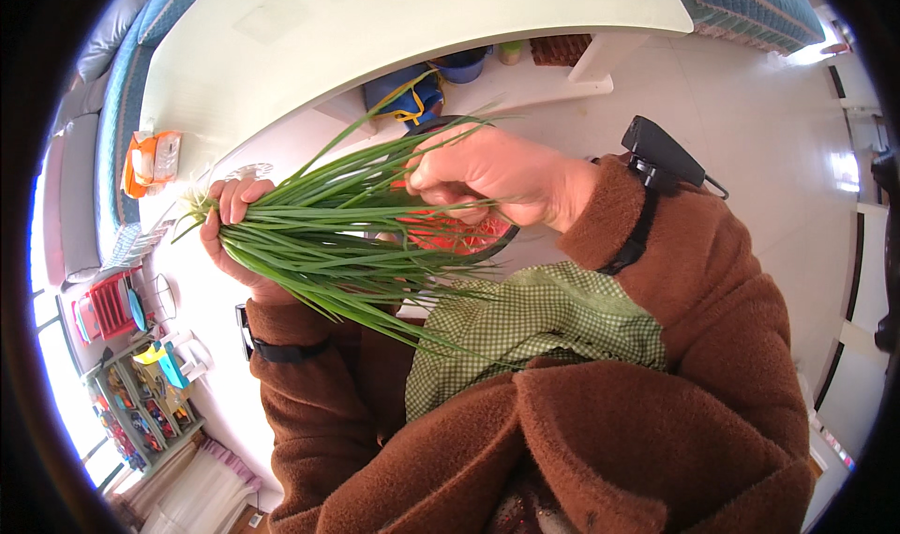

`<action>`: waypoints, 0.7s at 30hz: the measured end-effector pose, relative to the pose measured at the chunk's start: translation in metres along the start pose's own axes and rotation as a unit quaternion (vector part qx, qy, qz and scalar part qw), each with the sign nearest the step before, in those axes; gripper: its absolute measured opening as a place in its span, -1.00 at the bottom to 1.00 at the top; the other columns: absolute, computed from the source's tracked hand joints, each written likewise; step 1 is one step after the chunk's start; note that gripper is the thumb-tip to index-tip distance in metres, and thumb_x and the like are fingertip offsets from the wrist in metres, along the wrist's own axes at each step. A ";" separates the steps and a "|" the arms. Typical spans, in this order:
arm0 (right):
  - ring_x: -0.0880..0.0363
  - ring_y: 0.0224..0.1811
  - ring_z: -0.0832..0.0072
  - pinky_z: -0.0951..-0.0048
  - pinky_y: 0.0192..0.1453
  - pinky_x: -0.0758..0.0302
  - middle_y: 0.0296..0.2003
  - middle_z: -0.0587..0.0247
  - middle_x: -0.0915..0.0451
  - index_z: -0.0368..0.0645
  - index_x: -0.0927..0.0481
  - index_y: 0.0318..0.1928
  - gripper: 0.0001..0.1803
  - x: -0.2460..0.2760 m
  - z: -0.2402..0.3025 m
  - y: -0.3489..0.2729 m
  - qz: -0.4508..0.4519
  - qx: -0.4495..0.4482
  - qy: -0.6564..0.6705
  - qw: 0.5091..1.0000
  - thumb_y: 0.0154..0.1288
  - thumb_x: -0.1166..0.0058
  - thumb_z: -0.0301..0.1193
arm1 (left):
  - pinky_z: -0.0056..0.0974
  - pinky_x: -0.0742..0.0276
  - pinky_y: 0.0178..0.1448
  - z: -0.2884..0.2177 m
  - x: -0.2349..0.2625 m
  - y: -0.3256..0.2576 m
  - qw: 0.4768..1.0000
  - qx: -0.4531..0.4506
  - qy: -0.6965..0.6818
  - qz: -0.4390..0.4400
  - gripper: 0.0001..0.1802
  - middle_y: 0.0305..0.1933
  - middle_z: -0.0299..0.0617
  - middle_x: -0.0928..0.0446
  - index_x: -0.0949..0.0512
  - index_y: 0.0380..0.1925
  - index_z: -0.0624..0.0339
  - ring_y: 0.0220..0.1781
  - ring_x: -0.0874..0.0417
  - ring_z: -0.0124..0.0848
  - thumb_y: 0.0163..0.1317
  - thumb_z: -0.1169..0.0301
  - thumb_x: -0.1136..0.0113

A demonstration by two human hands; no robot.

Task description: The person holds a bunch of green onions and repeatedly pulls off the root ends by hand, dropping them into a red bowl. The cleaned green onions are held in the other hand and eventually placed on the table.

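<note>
A thick bunch of long green chives (328,225) stretches across the middle of the view, its pale root ends at the left and its thin tips fanning out to the right. My left hand (239,220) is wrapped round the bunch close to the root ends. At the tip side, my right hand (487,173) is closed with fingers pinched together among the leaf tips; what exactly lies between the fingers is partly hidden. Below the leaves and my right hand, a red-lined round basin (459,232) with a dark rim shows in part.
A white table (422,14) curves across the top, with an orange packet (150,162) at its left edge. Under it are a blue bag (403,93) and a blue basin (461,65). A green checked apron (553,318) covers my lap. A toy shelf (141,398) stands lower left.
</note>
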State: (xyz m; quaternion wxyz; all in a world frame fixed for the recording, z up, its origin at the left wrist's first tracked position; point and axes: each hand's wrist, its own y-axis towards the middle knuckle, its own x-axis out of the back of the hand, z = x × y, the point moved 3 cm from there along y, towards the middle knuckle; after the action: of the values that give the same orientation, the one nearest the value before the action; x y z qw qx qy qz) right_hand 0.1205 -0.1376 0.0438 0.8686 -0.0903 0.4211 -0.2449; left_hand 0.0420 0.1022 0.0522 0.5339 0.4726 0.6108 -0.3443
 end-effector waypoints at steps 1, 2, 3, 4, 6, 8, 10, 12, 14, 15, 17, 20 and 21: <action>-0.19 -0.66 0.68 0.63 -0.59 -0.16 -0.61 0.39 -0.37 -0.20 -0.44 -0.53 -0.80 0.001 0.002 -0.003 0.021 -0.005 0.013 1.000 0.25 -0.03 -0.47 | -0.30 -0.36 0.06 -0.005 0.000 0.001 1.000 -0.016 0.008 -0.001 -0.79 -0.47 -0.42 -0.23 -0.33 -0.24 0.11 -0.39 -0.32 -0.53 0.13 0.51 -0.09; -0.19 -0.66 0.68 0.63 -0.59 -0.16 -0.61 0.39 -0.37 -0.20 -0.44 -0.54 -0.79 0.003 0.004 -0.005 0.029 0.001 0.010 1.000 0.25 -0.03 -0.47 | -0.29 -0.37 0.07 -0.010 0.001 0.002 0.999 -0.030 0.023 0.000 -0.79 -0.48 -0.42 -0.23 -0.33 -0.23 0.12 -0.39 -0.32 -0.53 0.13 0.51 -0.09; -0.20 -0.66 0.68 0.63 -0.59 -0.17 -0.62 0.38 -0.37 -0.20 -0.43 -0.55 -0.79 0.006 0.004 -0.007 0.016 0.001 0.002 1.000 0.25 -0.03 -0.47 | -0.28 -0.38 0.12 -0.014 0.000 0.002 1.000 -0.018 0.003 0.016 -0.83 -0.47 -0.42 -0.27 -0.35 -0.25 0.13 -0.36 -0.35 -0.53 0.14 0.49 -0.08; -0.21 -0.66 0.67 0.63 -0.59 -0.17 -0.62 0.38 -0.37 -0.20 -0.42 -0.55 -0.78 0.010 0.004 -0.008 0.001 0.000 -0.006 1.000 0.25 -0.03 -0.47 | -0.27 -0.38 0.14 -0.020 0.002 0.002 1.000 -0.029 0.011 0.001 -0.84 -0.47 -0.42 -0.29 -0.36 -0.27 0.13 -0.33 -0.37 -0.52 0.15 0.47 -0.07; -0.24 -0.64 0.67 0.61 -0.57 -0.21 -0.60 0.38 -0.39 -0.19 -0.43 -0.54 -0.78 0.017 0.002 -0.007 0.009 -0.004 -0.019 1.000 0.25 -0.06 -0.45 | -0.26 -0.38 0.16 -0.030 0.005 0.002 0.998 -0.039 0.052 -0.013 -0.88 -0.46 -0.41 -0.33 -0.38 -0.30 0.12 -0.29 -0.41 -0.50 0.16 0.45 -0.06; -0.29 -0.62 0.66 0.60 -0.56 -0.26 -0.58 0.38 -0.44 -0.22 -0.47 -0.50 -0.80 0.025 -0.002 -0.006 0.005 -0.007 -0.058 0.998 0.25 -0.08 -0.42 | -0.21 -0.38 0.20 -0.038 0.010 -0.002 0.993 -0.054 0.101 -0.027 -0.92 -0.43 -0.40 -0.40 -0.41 -0.33 0.10 -0.18 -0.45 -0.43 0.16 0.43 -0.05; -0.43 -0.54 0.55 0.51 -0.45 -0.39 -0.52 0.29 -0.52 -0.26 -0.53 -0.41 -0.80 0.033 -0.008 -0.004 -0.034 0.028 -0.260 0.965 0.23 -0.13 -0.36 | -0.18 -0.38 0.21 -0.049 0.016 -0.002 0.989 -0.087 0.113 -0.044 -0.93 -0.43 -0.39 -0.41 -0.41 -0.34 0.09 -0.15 -0.46 -0.40 0.16 0.43 -0.06; -0.53 -0.42 0.43 0.42 -0.32 -0.47 -0.44 0.21 -0.58 -0.28 -0.57 -0.32 -0.75 0.038 -0.014 -0.002 -0.055 0.049 -0.456 0.887 0.20 -0.16 -0.31 | -0.09 -0.35 0.27 -0.056 0.021 -0.002 0.985 -0.085 0.142 -0.047 -0.93 -0.38 -0.37 -0.47 -0.41 -0.36 0.08 -0.05 -0.49 -0.34 0.20 0.37 -0.05; -0.61 -0.27 0.31 0.32 -0.16 -0.52 -0.35 0.13 -0.63 -0.29 -0.59 -0.23 -0.69 0.041 -0.019 -0.001 -0.057 0.064 -0.635 0.767 0.18 -0.19 -0.26 | -0.04 -0.34 0.29 -0.064 0.027 -0.003 0.965 -0.109 0.223 -0.078 -0.90 -0.35 -0.36 -0.51 -0.42 -0.37 0.08 0.00 -0.51 -0.31 0.22 0.33 -0.04; -0.60 -0.12 0.20 0.26 -0.02 -0.49 -0.26 0.06 -0.63 -0.26 -0.60 -0.19 -0.66 0.042 -0.023 0.002 -0.059 0.035 -0.619 0.783 0.16 -0.19 -0.24 | 0.00 -0.34 0.30 -0.067 0.028 -0.002 0.966 -0.102 0.225 -0.072 -0.86 -0.32 -0.33 -0.54 -0.45 -0.39 0.10 0.04 -0.52 -0.29 0.27 0.30 -0.02; -0.58 -0.24 0.29 0.30 -0.11 -0.49 -0.34 0.14 -0.62 -0.27 -0.59 -0.15 -0.66 0.043 -0.022 0.004 -0.068 0.098 -0.636 0.763 0.19 -0.18 -0.25 | 0.04 -0.33 0.32 -0.071 0.032 -0.001 0.968 -0.098 0.220 -0.072 -0.77 -0.28 -0.29 -0.58 -0.50 -0.41 0.13 0.09 -0.53 -0.27 0.34 0.25 0.01; -0.59 -0.31 0.43 0.36 -0.16 -0.51 -0.38 0.20 -0.63 -0.29 -0.60 -0.17 -0.69 0.048 -0.017 0.006 -0.099 0.084 -0.536 0.834 0.25 -0.15 -0.28 | 0.07 -0.31 0.34 -0.076 0.038 0.000 0.974 -0.081 0.200 -0.073 -0.70 -0.26 -0.25 -0.61 -0.55 -0.38 0.16 0.09 -0.54 -0.26 0.38 0.20 0.03; -0.60 -0.32 0.47 0.38 -0.17 -0.52 -0.38 0.21 -0.64 -0.30 -0.61 -0.19 -0.71 0.050 -0.016 0.007 -0.107 0.071 -0.473 0.872 0.27 -0.14 -0.29 | 0.08 -0.31 0.35 -0.077 0.039 0.000 0.976 -0.070 0.193 -0.071 -0.68 -0.25 -0.24 -0.62 -0.56 -0.37 0.17 0.09 -0.54 -0.25 0.39 0.19 0.04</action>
State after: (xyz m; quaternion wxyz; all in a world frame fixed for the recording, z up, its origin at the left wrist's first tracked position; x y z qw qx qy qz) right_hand 0.1364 -0.1561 -0.0029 0.9367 -0.1781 -0.0705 -0.2932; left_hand 0.0175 0.1814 0.0287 0.4117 0.4468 0.7572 -0.2398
